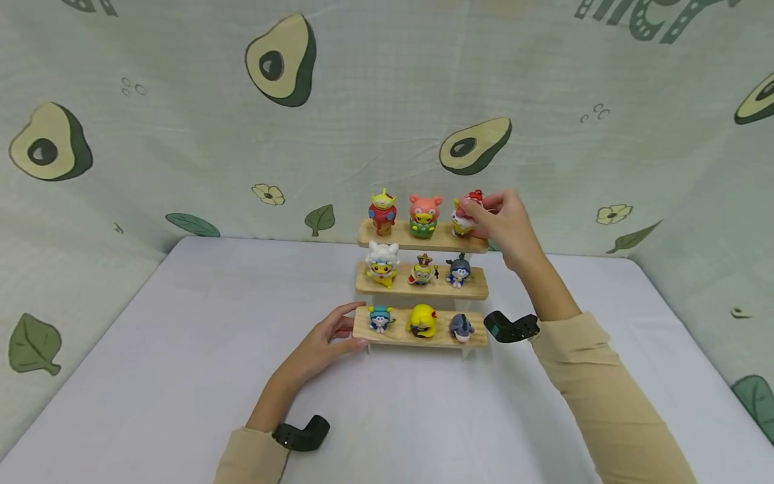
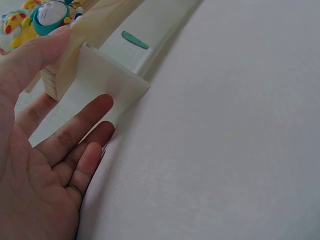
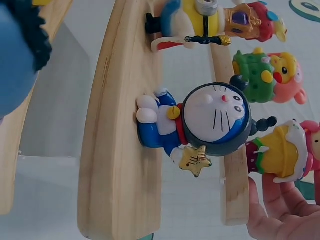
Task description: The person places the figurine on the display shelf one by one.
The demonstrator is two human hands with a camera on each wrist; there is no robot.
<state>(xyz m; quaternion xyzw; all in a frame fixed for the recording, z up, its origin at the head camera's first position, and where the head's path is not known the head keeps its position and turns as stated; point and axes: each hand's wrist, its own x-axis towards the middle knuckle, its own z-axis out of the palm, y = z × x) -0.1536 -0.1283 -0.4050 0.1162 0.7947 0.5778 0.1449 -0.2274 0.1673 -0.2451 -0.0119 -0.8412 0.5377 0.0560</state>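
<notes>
A three-tier display shelf [image 1: 450,341] with wooden boards on pale supports holds rows of small figurines. My left hand [image 1: 326,336] pinches the left end of the lowest board [image 2: 64,75] between thumb and index finger, its other fingers loosely bent beside the pale support [image 2: 107,70]. At the right end of the top board [image 1: 438,235], my right hand [image 1: 508,225] holds a figurine with a red-and-pink top [image 1: 462,225] by its upper part. In the right wrist view this figurine [image 3: 287,152] has a yellow middle, and fingers [image 3: 280,205] lie along its side.
On the top board stand a three-eyed green alien [image 1: 383,212] and a pink-hooded figurine [image 1: 425,216]. The middle board bears a white-hooded one [image 1: 382,263], a crowned one [image 1: 422,270] and a dark-capped blue one [image 1: 459,271]. Below sits a yellow figurine [image 1: 421,321] beside a grey-blue donkey [image 1: 461,328].
</notes>
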